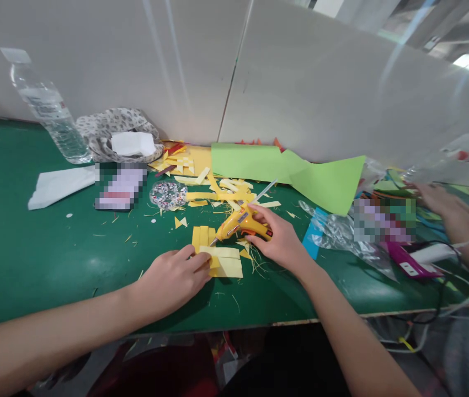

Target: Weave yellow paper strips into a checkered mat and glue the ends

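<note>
Right hand: the right hand [281, 238] is wrapped around the handle of a yellow hot glue gun [240, 223], fingers clenched on the grip, the gun lying low over the table.
Glue gun: its nozzle points left and down toward the yellow paper strips [218, 256], the tip just at their upper edge; a clear glue stick [264, 191] juts out of the back, up and to the right.
Left hand: the left hand [174, 278] lies flat, fingertips pressing the left edge of the pale yellow strips; it grasps nothing, only holds the paper down.
Paper strips: they sit between the two hands, touching the left fingertips, just below and left of the gun's nozzle.
Table: green table [31, 253], strewn with yellow paper offcuts [222, 190] beyond the gun.
Behind: a light green paper sheet [288, 168] lies against the white partition [300, 82].
Left side: a clear water bottle [50, 110], a white tissue [60, 184] and a small bag of googly eyes [168, 194], all well apart from the hands.
Right side: crumpled clear plastic bag [334, 231] near the right wrist; another person's hand [439, 201] at the far right edge.
</note>
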The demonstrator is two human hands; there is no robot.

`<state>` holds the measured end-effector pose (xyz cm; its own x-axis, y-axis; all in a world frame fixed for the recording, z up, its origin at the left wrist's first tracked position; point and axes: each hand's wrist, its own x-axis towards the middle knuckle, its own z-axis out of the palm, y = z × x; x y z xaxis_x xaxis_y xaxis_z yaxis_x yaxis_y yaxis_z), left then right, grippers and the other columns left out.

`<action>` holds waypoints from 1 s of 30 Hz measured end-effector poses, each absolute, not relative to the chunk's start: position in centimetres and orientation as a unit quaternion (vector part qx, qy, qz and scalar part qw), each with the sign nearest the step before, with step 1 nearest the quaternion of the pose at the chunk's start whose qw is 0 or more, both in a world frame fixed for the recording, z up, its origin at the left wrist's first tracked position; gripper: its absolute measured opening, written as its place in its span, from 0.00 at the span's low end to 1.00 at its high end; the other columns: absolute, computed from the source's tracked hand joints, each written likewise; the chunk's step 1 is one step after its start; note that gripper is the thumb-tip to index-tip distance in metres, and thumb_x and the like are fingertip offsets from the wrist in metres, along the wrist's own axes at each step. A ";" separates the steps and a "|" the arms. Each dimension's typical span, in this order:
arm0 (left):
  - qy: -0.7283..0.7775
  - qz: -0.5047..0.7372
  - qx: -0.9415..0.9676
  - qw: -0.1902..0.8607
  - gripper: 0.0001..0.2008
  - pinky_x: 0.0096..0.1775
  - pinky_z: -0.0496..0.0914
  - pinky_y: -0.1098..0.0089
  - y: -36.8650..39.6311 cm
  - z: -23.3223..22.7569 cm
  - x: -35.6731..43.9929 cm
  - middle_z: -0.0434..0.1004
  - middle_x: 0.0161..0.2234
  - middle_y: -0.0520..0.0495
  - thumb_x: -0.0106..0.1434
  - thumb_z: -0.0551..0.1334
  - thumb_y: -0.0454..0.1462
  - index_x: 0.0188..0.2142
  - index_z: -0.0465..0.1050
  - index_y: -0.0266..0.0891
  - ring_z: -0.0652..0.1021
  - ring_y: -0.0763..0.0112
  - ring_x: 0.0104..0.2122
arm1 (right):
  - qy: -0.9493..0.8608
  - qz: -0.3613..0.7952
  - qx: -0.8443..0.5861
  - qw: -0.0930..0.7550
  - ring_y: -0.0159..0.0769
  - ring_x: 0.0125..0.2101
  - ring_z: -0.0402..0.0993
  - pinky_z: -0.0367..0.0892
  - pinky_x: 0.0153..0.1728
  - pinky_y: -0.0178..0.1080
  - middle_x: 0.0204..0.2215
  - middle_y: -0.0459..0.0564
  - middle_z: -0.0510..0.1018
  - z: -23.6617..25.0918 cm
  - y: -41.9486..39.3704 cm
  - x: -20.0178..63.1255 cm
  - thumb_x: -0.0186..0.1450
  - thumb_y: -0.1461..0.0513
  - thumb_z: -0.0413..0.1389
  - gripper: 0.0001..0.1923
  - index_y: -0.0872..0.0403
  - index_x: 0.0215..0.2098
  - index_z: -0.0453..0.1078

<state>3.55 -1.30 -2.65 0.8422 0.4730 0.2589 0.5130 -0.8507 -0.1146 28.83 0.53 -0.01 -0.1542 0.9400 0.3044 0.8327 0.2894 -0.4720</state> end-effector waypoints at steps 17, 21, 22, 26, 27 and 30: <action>-0.253 -0.125 -0.955 0.090 0.06 0.26 0.62 0.72 -1.3 -2.8 3.5 0.71 0.39 0.46 0.62 0.56 0.36 0.36 0.71 0.40 0.69 0.68 0.34 | -0.764 0.095 -0.581 0.265 0.41 0.42 0.70 0.67 0.42 0.46 0.43 0.52 0.71 -0.2 0.5 28.7 0.53 0.62 0.57 0.31 0.47 0.55 0.58; -0.252 -0.127 -0.955 0.089 0.06 0.25 0.62 0.72 -1.3 -2.6 3.5 0.71 0.39 0.46 0.62 0.56 0.35 0.36 0.71 0.40 0.69 0.68 0.34 | -0.741 0.089 -0.593 0.301 0.42 0.39 0.71 0.68 0.40 0.46 0.40 0.52 0.72 0.0 0.6 28.6 0.52 0.60 0.58 0.31 0.48 0.54 0.58; -0.253 -0.126 -0.955 0.088 0.06 0.25 0.62 0.72 -1.3 -2.6 3.6 0.71 0.39 0.47 0.62 0.55 0.35 0.35 0.71 0.40 0.69 0.69 0.34 | -0.731 0.088 -0.598 0.316 0.42 0.39 0.72 0.68 0.40 0.46 0.39 0.52 0.73 0.1 0.6 28.7 0.52 0.59 0.58 0.31 0.49 0.53 0.59; -0.263 -0.117 -0.954 0.081 0.07 0.26 0.63 0.71 -1.3 -2.3 3.7 0.71 0.39 0.47 0.63 0.54 0.36 0.35 0.71 0.41 0.69 0.68 0.33 | -0.683 0.058 -0.633 0.361 0.44 0.40 0.71 0.68 0.39 0.46 0.38 0.53 0.73 0.0 1.2 29.2 0.52 0.57 0.58 0.28 0.51 0.51 0.60; -0.268 -0.113 -0.953 0.080 0.08 0.26 0.63 0.71 -1.3 -2.2 3.7 0.71 0.39 0.48 0.64 0.53 0.36 0.36 0.71 0.41 0.69 0.68 0.33 | -0.671 0.047 -0.646 0.362 0.45 0.40 0.71 0.68 0.39 0.46 0.38 0.53 0.74 -0.2 1.4 29.4 0.51 0.57 0.58 0.28 0.51 0.50 0.61; -0.283 -0.100 -0.951 0.077 0.11 0.26 0.63 0.71 -1.4 -2.0 3.8 0.70 0.40 0.48 0.65 0.50 0.37 0.41 0.69 0.42 0.69 0.69 0.33 | -0.643 0.008 -0.692 0.328 0.47 0.39 0.72 0.68 0.38 0.49 0.37 0.56 0.74 -0.9 1.9 30.0 0.52 0.57 0.57 0.29 0.54 0.50 0.60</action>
<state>3.80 -1.38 -2.00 0.8202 0.5221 0.2339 0.5529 -0.8284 -0.0897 29.95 1.93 -0.86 0.1717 0.8956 0.4104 0.8850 0.0427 -0.4636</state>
